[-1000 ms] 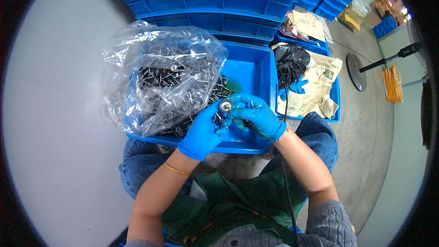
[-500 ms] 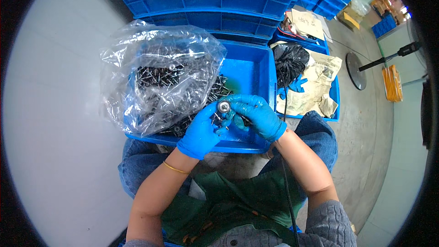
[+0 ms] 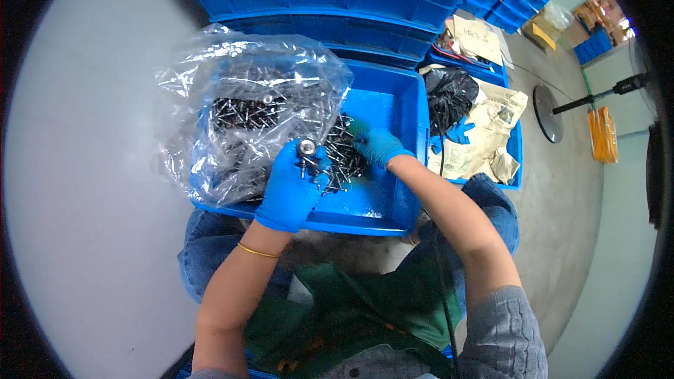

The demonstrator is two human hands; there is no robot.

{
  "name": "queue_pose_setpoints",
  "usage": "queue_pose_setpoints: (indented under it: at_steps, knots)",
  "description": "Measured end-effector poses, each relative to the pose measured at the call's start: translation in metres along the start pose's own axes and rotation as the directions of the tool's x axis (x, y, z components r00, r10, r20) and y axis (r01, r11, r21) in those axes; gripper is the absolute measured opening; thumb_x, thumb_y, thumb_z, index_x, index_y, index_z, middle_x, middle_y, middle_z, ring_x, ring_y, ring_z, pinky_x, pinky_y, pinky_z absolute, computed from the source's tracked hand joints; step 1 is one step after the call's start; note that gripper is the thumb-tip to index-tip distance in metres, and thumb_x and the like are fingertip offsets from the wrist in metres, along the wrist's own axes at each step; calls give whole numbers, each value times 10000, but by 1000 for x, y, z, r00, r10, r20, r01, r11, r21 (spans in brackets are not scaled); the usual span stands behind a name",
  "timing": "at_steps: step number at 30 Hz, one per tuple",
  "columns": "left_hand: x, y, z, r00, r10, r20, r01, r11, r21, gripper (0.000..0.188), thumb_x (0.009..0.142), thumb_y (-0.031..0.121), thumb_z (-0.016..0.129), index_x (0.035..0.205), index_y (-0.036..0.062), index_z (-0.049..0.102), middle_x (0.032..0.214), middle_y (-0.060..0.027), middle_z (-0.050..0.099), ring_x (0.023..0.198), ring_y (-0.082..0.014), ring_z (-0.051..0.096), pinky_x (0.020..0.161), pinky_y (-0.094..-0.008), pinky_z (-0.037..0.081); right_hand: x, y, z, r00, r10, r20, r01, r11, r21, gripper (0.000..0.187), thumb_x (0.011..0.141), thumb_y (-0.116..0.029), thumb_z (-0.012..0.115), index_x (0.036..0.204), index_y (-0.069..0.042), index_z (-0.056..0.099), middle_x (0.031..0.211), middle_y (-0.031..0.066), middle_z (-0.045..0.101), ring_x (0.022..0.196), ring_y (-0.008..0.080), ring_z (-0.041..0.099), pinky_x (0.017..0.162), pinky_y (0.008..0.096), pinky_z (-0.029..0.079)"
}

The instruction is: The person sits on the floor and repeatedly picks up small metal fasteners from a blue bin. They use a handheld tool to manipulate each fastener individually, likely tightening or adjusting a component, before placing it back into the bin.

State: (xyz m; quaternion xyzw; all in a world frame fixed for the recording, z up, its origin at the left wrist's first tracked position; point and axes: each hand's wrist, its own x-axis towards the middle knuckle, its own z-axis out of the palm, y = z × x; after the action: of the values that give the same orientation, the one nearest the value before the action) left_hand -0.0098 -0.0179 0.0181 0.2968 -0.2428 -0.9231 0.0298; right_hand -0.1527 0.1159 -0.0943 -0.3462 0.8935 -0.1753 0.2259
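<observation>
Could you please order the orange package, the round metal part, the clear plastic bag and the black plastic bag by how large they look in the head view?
1. Clear plastic bag
2. Black plastic bag
3. Orange package, farther off
4. Round metal part, in the left hand

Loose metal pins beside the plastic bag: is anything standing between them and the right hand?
Nothing visible: the right hand is at the right edge of the loose pins, though blur hides whether it touches them. The clear plastic bag lies to their left.
</observation>
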Motion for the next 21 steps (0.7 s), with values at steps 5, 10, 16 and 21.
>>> queue_pose_setpoints:
  at_steps: [5,10,16,21]
  knots:
    - [4,3,1,990,-125,-58,116,983,-145,187,803,209,425,725,65,515,689,-47,507,617,-147,466,466,-233,371,11,-7,20,994,-52,94,85,911,-403,146,711,-140,483,769,-77,602,773,152,592,691,309,582,582,394,473]
    - [3,5,-1,995,-102,26,104,987,-122,188,808,209,415,741,64,513,727,-51,516,647,-149,469,471,-231,376,4,-8,6,989,-120,82,145,882,-448,145,724,-165,486,782,-94,597,737,146,588,663,308,578,570,399,469]
    - [-1,4,-3,996,-92,18,93,988,-125,189,816,212,403,748,72,511,748,-60,526,658,-155,475,474,-231,378,-42,-37,-60,974,-210,-81,191,962,-197,169,748,-182,492,782,-66,610,725,169,581,631,303,570,566,368,464]
    - [4,-2,2,991,-95,99,106,988,-111,206,819,226,398,770,63,514,742,-69,535,638,-154,485,474,-234,384,-72,-42,-78,984,44,-173,92,704,704,204,778,-225,525,886,-62,584,675,70,579,547,129,519,483,252,404]
